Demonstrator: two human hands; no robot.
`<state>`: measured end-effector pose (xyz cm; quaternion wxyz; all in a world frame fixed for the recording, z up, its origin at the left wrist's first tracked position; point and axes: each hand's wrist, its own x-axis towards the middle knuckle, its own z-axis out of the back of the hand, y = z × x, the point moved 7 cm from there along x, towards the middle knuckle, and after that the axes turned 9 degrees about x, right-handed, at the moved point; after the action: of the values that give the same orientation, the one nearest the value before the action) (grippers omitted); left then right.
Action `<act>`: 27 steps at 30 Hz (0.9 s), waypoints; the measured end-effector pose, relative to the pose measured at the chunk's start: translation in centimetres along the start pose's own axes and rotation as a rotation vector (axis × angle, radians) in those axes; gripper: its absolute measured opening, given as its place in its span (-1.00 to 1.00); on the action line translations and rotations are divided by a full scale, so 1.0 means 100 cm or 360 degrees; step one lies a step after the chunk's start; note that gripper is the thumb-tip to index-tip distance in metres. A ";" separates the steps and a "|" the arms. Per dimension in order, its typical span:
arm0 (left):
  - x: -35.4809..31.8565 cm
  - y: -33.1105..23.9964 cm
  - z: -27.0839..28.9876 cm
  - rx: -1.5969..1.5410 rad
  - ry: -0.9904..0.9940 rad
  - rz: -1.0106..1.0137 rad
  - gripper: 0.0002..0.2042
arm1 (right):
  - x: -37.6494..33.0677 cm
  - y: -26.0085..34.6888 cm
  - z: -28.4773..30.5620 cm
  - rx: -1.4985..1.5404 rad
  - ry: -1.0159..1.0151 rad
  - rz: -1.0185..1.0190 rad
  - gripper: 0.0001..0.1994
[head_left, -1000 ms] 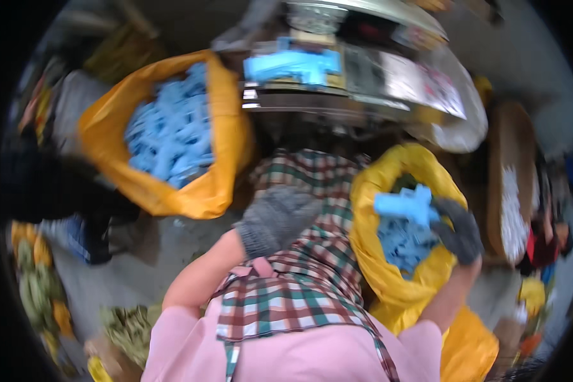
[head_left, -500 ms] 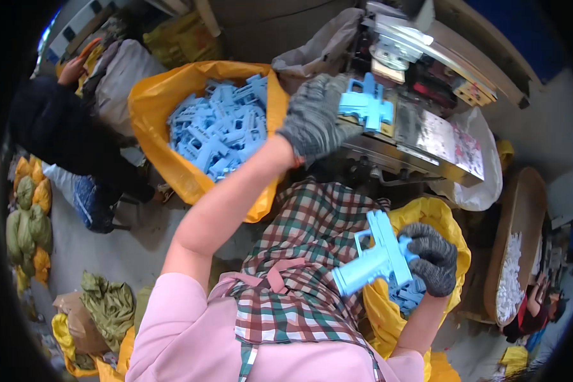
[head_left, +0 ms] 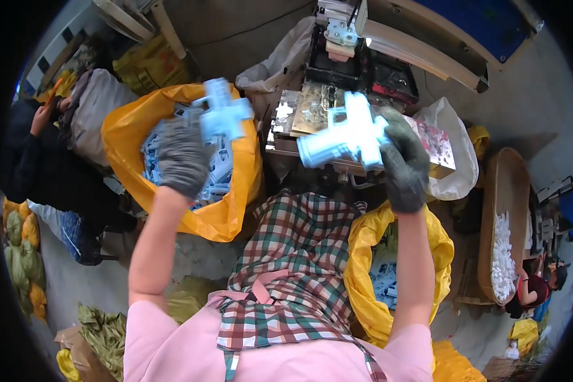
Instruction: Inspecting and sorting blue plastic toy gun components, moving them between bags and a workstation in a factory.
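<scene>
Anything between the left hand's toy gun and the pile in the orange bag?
Nothing visible: the toy gun at the left hand is over the open orange bag, partly across its rim; the pile shows beneath.

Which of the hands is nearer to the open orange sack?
Left. The left hand appears over the open orange sack; the right hand is farther right, near the metal machine.
</scene>
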<state>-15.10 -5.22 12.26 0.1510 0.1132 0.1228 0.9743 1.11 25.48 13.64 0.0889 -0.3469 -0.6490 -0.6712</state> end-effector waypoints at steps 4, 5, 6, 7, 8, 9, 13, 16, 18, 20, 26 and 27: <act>-0.021 0.065 0.007 0.0309 0.0068 0.0213 -0.22 | 0.045 -0.045 -0.020 -0.0486 0.0293 0.0387 -0.70; -0.027 0.069 0.004 0.0263 -0.0034 0.0174 -0.25 | 0.045 -0.051 -0.027 -0.0679 0.0404 0.0419 -0.68; -0.031 0.066 0.004 0.0209 -0.0060 0.0119 -0.26 | 0.043 -0.055 -0.033 -0.0876 0.0512 0.0447 -0.67; -0.037 0.062 0.004 0.0154 -0.0076 0.0070 -0.27 | 0.042 -0.052 -0.040 -0.0935 0.0570 0.0391 -0.63; -0.044 0.053 0.008 0.0067 -0.0202 -0.0056 -0.28 | 0.043 -0.052 -0.041 -0.1014 0.0605 0.0421 -0.62; -0.046 0.044 0.008 -0.0020 -0.0312 -0.0177 -0.29 | 0.046 -0.053 -0.041 -0.1098 0.0637 0.0448 -0.60; -0.065 0.009 0.016 -0.0162 -0.0496 -0.0424 -0.33 | 0.055 -0.052 -0.059 -0.1026 0.0683 0.0420 -0.65; -0.061 -0.035 0.013 -0.0401 -0.0392 -0.0651 -0.34 | 0.054 -0.051 -0.041 -0.0883 0.0575 0.0312 -0.70; -0.066 -0.048 0.015 -0.0446 -0.0373 -0.0702 -0.34 | 0.052 -0.053 -0.041 -0.0936 0.0588 0.0282 -0.70; -0.071 -0.054 0.013 -0.0467 -0.0321 -0.0730 -0.34 | 0.050 -0.054 -0.047 -0.1125 0.0672 0.0156 -0.67; -0.077 -0.064 -0.001 -0.0447 -0.0188 -0.0779 -0.35 | 0.050 -0.052 -0.049 -0.1114 0.0668 0.0340 -0.65; -0.079 -0.067 0.003 -0.0496 -0.0223 -0.0807 -0.36 | 0.049 -0.050 -0.049 -0.1190 0.0603 0.0441 -0.67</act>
<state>-5.90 -1.46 9.27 0.4131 0.1214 -0.0146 0.9024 -7.14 23.27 12.82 0.1639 -0.3098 -0.2812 -0.8934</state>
